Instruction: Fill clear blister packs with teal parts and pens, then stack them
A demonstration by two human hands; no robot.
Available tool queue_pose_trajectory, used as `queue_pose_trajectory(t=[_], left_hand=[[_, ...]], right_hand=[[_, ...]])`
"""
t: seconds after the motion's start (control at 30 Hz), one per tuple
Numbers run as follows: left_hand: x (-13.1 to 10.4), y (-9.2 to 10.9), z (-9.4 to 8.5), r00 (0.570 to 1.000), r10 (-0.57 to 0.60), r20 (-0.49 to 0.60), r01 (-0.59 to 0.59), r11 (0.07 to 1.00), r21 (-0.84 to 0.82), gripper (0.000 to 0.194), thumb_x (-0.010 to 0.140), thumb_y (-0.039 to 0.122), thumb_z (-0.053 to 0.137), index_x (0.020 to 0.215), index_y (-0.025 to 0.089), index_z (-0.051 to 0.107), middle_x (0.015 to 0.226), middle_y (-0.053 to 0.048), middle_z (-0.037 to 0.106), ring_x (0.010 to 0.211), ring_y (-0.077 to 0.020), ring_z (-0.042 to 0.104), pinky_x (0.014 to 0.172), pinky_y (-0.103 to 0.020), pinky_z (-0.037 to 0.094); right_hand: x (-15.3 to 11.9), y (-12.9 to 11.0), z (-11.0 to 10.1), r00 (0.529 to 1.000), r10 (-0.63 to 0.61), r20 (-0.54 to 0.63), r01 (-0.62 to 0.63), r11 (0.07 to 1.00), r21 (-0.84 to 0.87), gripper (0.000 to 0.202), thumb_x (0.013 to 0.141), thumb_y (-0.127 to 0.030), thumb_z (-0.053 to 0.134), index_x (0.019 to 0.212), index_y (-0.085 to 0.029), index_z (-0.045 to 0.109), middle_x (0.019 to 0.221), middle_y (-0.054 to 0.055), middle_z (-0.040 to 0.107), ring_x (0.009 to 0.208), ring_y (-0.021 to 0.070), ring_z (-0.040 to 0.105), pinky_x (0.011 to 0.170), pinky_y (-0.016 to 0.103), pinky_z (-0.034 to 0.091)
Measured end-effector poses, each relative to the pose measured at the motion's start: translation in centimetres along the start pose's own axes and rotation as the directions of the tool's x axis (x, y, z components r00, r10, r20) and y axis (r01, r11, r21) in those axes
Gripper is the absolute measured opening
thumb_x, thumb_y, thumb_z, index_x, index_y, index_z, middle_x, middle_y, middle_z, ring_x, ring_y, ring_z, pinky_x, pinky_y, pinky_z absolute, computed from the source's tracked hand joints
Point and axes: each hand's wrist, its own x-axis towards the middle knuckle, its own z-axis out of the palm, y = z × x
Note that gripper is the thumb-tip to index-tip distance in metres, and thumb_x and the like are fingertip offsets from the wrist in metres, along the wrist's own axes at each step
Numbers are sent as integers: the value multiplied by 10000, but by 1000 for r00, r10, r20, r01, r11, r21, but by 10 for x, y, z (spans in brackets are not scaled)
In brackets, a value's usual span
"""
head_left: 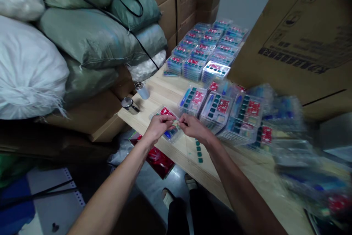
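My left hand (160,128) and my right hand (191,127) meet over the front part of the wooden table, fingertips pinched and nearly touching. Whatever sits between the fingers is too small to make out. Beneath them lies a clear plastic tray (173,136) holding a red-and-white packet (165,111) and a blue item, partly covered by my hands. Just right of it, a strip of dark green squares (198,150) rests on the wood, below my right wrist.
Stacks of filled clear trays (192,99) stand behind my right hand, with more stacks (203,50) farther back. A metal cup (130,105) and a white canister (142,90) sit at the left edge. Large cardboard (297,37) rises right; stuffed sacks (90,37) are piled left.
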Motion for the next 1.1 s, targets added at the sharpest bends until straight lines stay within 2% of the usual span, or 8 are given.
queue_pose_trajectory(t=[0.13, 0.33, 0.47, 0.57, 0.67, 0.77, 0.87, 1.1], left_hand=[[0, -2, -2, 1000, -4, 17, 3, 1000, 18, 242, 630, 174, 814, 855, 108, 757, 669, -8, 696, 599, -106, 635, 668, -252, 548], [-4, -1, -5, 995, 32, 98, -30, 999, -22, 392, 565, 277, 888, 892, 110, 755, 728, -29, 722, 666, -127, 669, 712, -261, 558], [-6, 2, -7, 998, 32, 53, -26, 995, -97, 390, 568, 233, 879, 912, 107, 745, 730, -35, 724, 659, -129, 681, 681, -236, 564], [-6, 7, -7, 999, 27, 45, -19, 982, -186, 350, 598, 184, 845, 919, 101, 734, 741, -40, 718, 644, -118, 687, 651, -202, 564], [-4, 8, -6, 1000, 9, 12, -6, 970, -242, 272, 607, 142, 809, 854, 100, 703, 733, -34, 708, 611, -113, 683, 610, -194, 563], [1, 6, -6, 999, 4, -47, -15, 972, -235, 228, 600, 124, 788, 791, 103, 665, 706, -24, 699, 573, -103, 667, 567, -184, 548], [3, 4, -5, 997, 52, -59, -62, 981, -182, 285, 593, 145, 788, 854, 113, 679, 698, -6, 697, 552, -102, 657, 559, -191, 540], [-5, 4, -2, 998, 16, 66, -9, 995, -102, 380, 585, 219, 826, 934, 100, 732, 703, -16, 698, 625, -123, 686, 642, -210, 551]], right_hand=[[0, -2, -4, 995, -57, 79, 56, 998, 15, 63, 832, -213, 539, 786, -183, 571, 648, -34, 547, 611, 120, 484, 555, 222, 309], [3, -8, -8, 1000, 6, -23, -10, 985, -175, 73, 760, -150, 575, 825, -172, 601, 708, 8, 605, 664, 143, 527, 597, 243, 327], [7, -1, -3, 1000, 4, 6, -5, 990, 141, 52, 778, -229, 554, 791, -181, 569, 639, -31, 551, 595, 120, 482, 560, 227, 335], [9, 3, -1, 995, -17, 99, -29, 898, 440, 82, 773, -262, 539, 781, -181, 548, 642, -34, 555, 595, 114, 504, 579, 228, 389], [11, 5, -3, 1000, 6, 28, -20, 847, 531, 107, 761, -291, 553, 760, -185, 538, 618, -44, 535, 575, 107, 487, 581, 232, 392], [10, 6, -10, 997, 35, -75, 8, 858, 514, 137, 758, -322, 567, 753, -190, 533, 600, -55, 504, 556, 102, 447, 557, 230, 354], [8, 4, -17, 997, -76, 24, 56, 882, 468, 146, 774, -327, 561, 770, -182, 547, 626, -53, 499, 580, 103, 439, 565, 231, 335], [9, -6, -21, 992, -111, 59, 109, 994, 29, 97, 806, -196, 522, 812, -162, 612, 664, -34, 532, 622, 111, 460, 588, 231, 316]])
